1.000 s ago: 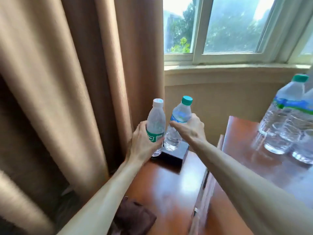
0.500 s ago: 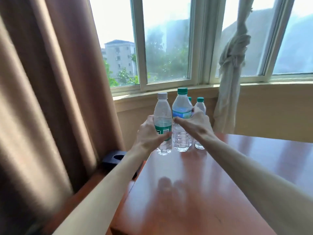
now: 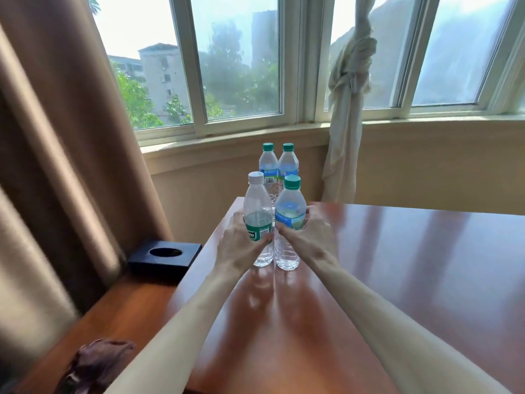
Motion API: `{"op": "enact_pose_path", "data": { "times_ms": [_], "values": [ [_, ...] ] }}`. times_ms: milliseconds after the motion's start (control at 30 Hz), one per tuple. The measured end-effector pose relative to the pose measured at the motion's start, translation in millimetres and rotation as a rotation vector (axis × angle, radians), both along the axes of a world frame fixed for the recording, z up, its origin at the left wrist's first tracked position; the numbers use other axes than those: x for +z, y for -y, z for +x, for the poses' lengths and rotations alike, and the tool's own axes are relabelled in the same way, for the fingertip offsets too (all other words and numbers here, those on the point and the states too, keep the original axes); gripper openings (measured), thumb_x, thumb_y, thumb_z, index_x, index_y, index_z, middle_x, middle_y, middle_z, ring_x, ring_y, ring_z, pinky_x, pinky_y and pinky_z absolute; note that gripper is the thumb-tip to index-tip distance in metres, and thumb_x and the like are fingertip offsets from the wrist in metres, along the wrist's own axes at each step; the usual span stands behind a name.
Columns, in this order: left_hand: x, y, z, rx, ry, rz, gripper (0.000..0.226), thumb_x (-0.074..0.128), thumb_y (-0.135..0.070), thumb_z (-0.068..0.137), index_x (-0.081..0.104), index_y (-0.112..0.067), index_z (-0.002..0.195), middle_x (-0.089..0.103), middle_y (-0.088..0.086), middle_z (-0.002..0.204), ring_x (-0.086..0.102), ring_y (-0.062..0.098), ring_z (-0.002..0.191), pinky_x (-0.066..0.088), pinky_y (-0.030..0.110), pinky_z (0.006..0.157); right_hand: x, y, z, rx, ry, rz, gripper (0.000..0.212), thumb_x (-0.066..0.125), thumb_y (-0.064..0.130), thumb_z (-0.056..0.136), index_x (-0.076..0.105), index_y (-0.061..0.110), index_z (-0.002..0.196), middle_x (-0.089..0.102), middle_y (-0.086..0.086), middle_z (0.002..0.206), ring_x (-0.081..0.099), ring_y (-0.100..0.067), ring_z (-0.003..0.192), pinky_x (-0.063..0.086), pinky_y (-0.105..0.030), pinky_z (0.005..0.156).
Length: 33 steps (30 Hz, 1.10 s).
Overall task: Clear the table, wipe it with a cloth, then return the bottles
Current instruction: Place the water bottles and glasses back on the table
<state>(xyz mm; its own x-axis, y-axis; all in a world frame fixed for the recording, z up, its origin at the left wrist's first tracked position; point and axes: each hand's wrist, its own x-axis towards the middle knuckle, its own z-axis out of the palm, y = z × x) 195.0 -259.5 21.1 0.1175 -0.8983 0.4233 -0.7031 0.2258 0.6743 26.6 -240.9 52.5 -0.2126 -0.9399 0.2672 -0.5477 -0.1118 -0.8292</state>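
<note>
My left hand (image 3: pixel 238 245) grips a clear water bottle with a white cap and green label (image 3: pixel 257 207). Beside it, my right hand (image 3: pixel 308 237) grips a clear bottle with a green cap and blue label (image 3: pixel 290 207). Both bottles stand upright, side by side, with their bases on the glossy reddish wooden table (image 3: pixel 397 280) near its far left corner. Two more green-capped bottles (image 3: pixel 277 163) stand just behind them at the table's far edge. A crumpled dark brown cloth (image 3: pixel 96 365) lies on the lower side table at the bottom left.
A black square box with a round hole (image 3: pixel 164 258) sits on the lower wooden side table (image 3: pixel 119 308) left of the main table. Brown curtains (image 3: pixel 56 166) hang on the left. A knotted pale curtain (image 3: pixel 346 109) hangs before the window behind the table.
Both hands carried their bottles from above the black box on the side table over to the main table. The bottles now rest on the tabletop in front of the other two.
</note>
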Motion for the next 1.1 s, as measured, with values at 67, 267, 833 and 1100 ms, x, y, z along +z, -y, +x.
{"op": "enact_pose_path", "data": {
  "times_ms": [67, 267, 833, 1100],
  "values": [
    [-5, -1, 0, -0.008, 0.014, -0.012, 0.079, 0.078, -0.056, 0.075, 0.045, -0.021, 0.137, 0.058, -0.002, 0.126, 0.059, 0.022, 0.114, 0.052, 0.045, 0.089, -10, 2, -1, 0.015, -0.005, 0.025, 0.058, 0.081, 0.061, 0.07, 0.057, 0.027, 0.11, 0.072, 0.007, 0.103, 0.069, -0.018, 0.097, 0.056, -0.04, 0.084],
    [-27, 5, -1, 0.002, 0.022, 0.04, 0.068, 0.078, -0.054, 0.071, 0.053, -0.022, 0.126, 0.058, -0.005, 0.115, 0.063, 0.022, 0.104, 0.052, 0.036, 0.08, -51, 1, 1, 0.058, -0.087, 0.144, 0.052, 0.074, 0.049, 0.071, 0.05, 0.023, 0.108, 0.07, -0.003, 0.108, 0.066, -0.029, 0.105, 0.055, -0.043, 0.087],
    [-38, 78, -5, -0.017, -0.087, -0.018, 0.065, 0.084, -0.041, 0.075, 0.052, -0.024, 0.13, 0.06, -0.005, 0.117, 0.061, 0.019, 0.107, 0.049, 0.033, 0.084, -58, 76, 3, -0.041, -0.126, 0.082, 0.044, 0.08, 0.035, 0.084, 0.057, 0.012, 0.113, 0.068, -0.01, 0.113, 0.063, -0.033, 0.112, 0.048, -0.036, 0.082],
    [-27, 79, -5, -0.054, 0.086, 0.181, 0.073, 0.072, -0.048, 0.083, 0.042, -0.014, 0.14, 0.052, 0.005, 0.13, 0.056, 0.029, 0.12, 0.048, 0.044, 0.096, -45, 63, 0, 0.039, -0.327, 0.233, 0.057, 0.069, 0.039, 0.092, 0.05, 0.002, 0.131, 0.059, -0.017, 0.129, 0.055, -0.039, 0.126, 0.046, -0.04, 0.093]
  ]
}}
